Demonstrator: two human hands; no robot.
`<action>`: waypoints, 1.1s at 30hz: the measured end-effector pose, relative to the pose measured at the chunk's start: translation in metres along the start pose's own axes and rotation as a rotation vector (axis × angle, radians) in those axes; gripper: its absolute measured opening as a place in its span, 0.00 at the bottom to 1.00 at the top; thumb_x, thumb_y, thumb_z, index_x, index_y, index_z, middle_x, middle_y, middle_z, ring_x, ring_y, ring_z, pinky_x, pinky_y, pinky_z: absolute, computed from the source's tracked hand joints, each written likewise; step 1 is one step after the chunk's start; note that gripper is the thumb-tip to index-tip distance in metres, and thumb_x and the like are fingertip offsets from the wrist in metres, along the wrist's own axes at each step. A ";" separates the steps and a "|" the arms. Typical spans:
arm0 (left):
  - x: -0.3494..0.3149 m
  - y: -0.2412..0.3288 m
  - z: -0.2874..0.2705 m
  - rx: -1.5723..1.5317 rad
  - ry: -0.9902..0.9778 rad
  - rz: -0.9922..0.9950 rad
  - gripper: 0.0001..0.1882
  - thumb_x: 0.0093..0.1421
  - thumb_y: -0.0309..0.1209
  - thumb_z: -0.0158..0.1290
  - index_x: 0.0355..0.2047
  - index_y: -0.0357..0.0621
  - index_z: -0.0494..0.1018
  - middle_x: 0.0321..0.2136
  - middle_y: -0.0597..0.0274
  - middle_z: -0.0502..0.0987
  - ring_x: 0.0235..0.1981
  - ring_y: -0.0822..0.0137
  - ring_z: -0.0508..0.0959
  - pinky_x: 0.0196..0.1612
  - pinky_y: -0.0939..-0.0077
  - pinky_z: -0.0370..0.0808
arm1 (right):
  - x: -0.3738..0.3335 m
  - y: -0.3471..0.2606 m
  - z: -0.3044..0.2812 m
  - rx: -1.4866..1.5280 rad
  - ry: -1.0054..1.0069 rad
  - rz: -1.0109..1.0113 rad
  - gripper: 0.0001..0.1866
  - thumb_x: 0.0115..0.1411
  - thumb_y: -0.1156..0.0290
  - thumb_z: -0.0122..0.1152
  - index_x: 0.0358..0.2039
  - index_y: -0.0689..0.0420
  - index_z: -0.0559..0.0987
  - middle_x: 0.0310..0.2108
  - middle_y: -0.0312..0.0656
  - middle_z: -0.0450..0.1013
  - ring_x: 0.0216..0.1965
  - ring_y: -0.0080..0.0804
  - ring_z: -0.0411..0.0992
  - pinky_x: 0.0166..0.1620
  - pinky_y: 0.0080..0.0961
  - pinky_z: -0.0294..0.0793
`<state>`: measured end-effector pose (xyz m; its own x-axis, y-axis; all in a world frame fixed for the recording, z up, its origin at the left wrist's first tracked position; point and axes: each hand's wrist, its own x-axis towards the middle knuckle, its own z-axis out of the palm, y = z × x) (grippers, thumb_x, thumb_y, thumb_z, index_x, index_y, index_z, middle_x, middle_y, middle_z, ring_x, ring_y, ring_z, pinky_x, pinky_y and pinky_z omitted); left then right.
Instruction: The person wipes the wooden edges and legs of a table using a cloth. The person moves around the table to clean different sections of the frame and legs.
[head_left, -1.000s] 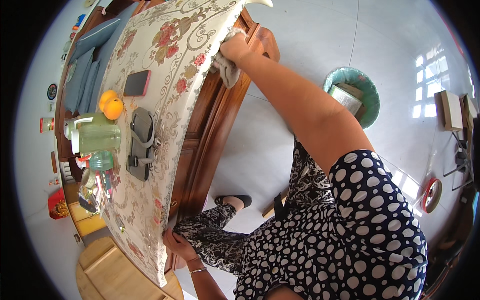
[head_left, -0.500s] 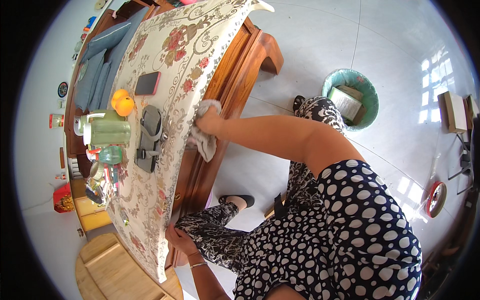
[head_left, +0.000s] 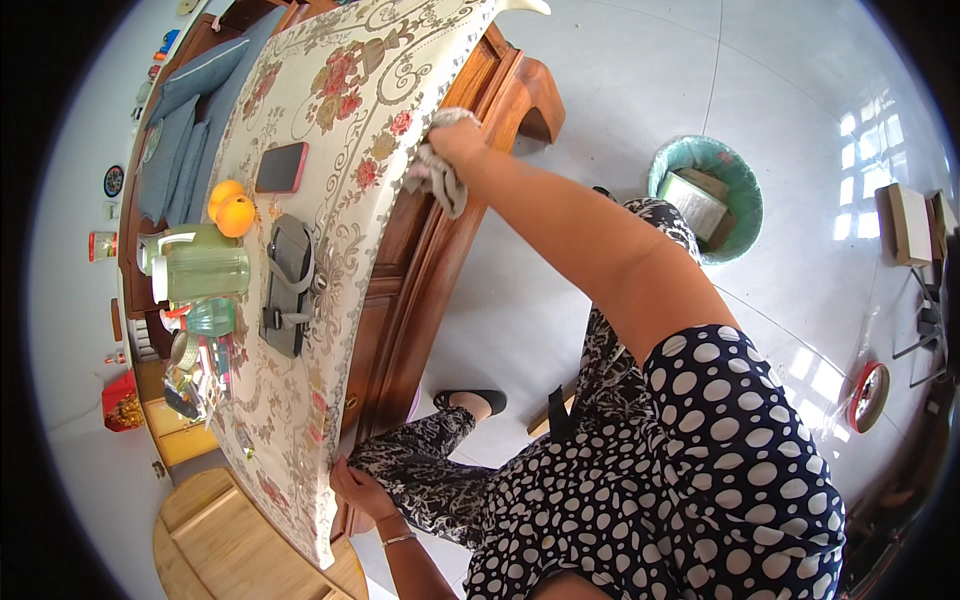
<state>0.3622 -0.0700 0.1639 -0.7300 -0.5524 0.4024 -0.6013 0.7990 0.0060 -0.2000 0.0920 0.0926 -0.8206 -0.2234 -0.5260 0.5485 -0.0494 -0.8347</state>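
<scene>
Compared with half a second ago, the right hand (head_left: 456, 142) and the grey cloth (head_left: 442, 186) bunched in its grasp have shifted along the edge of the worktop (head_left: 290, 112), away from the left hand (head_left: 362, 490) and back toward their place a second ago, which suggests a to-and-fro pass along that edge. The cloth hangs from under the right hand, against the worktop's side, while the left hand stays by the hem of the tablecloth (head_left: 285, 420), fingers bent; whether they grip it, I cannot tell.
</scene>
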 end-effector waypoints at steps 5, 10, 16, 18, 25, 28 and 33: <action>0.007 0.004 0.006 -0.027 -0.020 0.019 0.14 0.65 0.22 0.42 0.47 0.34 0.72 0.44 0.43 0.72 0.48 0.45 0.71 0.53 0.53 0.68 | 0.053 -0.038 -0.056 -0.815 -0.022 -0.379 0.12 0.58 0.70 0.51 0.36 0.61 0.81 0.38 0.48 0.78 0.37 0.41 0.78 0.40 0.33 0.78; 0.010 0.002 0.007 -0.043 -0.029 0.031 0.14 0.66 0.24 0.41 0.47 0.33 0.72 0.44 0.43 0.72 0.48 0.44 0.71 0.53 0.52 0.67 | 0.071 -0.079 -0.086 -0.218 0.215 -0.268 0.18 0.52 0.67 0.57 0.37 0.69 0.80 0.35 0.56 0.78 0.40 0.47 0.78 0.42 0.33 0.77; 0.009 -0.006 0.003 -0.044 -0.022 0.037 0.14 0.65 0.24 0.40 0.46 0.32 0.72 0.44 0.42 0.73 0.47 0.44 0.71 0.54 0.52 0.66 | 0.094 -0.058 -0.072 -0.192 0.329 -0.319 0.29 0.50 0.66 0.58 0.51 0.72 0.70 0.48 0.62 0.73 0.50 0.55 0.73 0.51 0.37 0.73; 0.006 -0.008 0.003 -0.056 -0.010 0.040 0.14 0.65 0.24 0.40 0.46 0.32 0.72 0.43 0.42 0.73 0.47 0.44 0.71 0.54 0.51 0.66 | 0.106 -0.042 -0.064 -0.160 0.295 -0.305 0.32 0.51 0.65 0.58 0.53 0.72 0.67 0.50 0.63 0.71 0.52 0.55 0.71 0.53 0.37 0.72; 0.003 -0.009 0.006 -0.069 0.039 0.026 0.14 0.65 0.24 0.40 0.46 0.31 0.72 0.44 0.42 0.73 0.47 0.44 0.71 0.55 0.52 0.66 | 0.070 0.001 -0.029 -0.028 -0.040 -0.160 0.24 0.60 0.67 0.46 0.51 0.72 0.61 0.47 0.59 0.73 0.51 0.48 0.72 0.52 0.36 0.71; 0.003 -0.006 0.009 -0.097 0.058 0.004 0.14 0.64 0.23 0.42 0.46 0.32 0.73 0.44 0.43 0.74 0.47 0.45 0.71 0.55 0.52 0.66 | 0.043 0.019 -0.016 -0.023 -0.052 -0.129 0.24 0.59 0.68 0.48 0.52 0.70 0.61 0.48 0.61 0.71 0.52 0.50 0.71 0.53 0.37 0.70; -0.004 -0.012 0.006 -0.089 0.074 -0.038 0.14 0.62 0.22 0.43 0.47 0.33 0.73 0.44 0.46 0.74 0.48 0.47 0.71 0.55 0.54 0.66 | -0.029 0.054 0.031 -0.119 0.113 -0.183 0.27 0.56 0.69 0.55 0.51 0.71 0.60 0.50 0.68 0.68 0.54 0.59 0.68 0.56 0.40 0.68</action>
<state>0.3707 -0.0789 0.1566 -0.6788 -0.5665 0.4672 -0.5950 0.7972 0.1023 -0.1419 0.0655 0.0676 -0.9208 -0.1105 -0.3740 0.3722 0.0376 -0.9274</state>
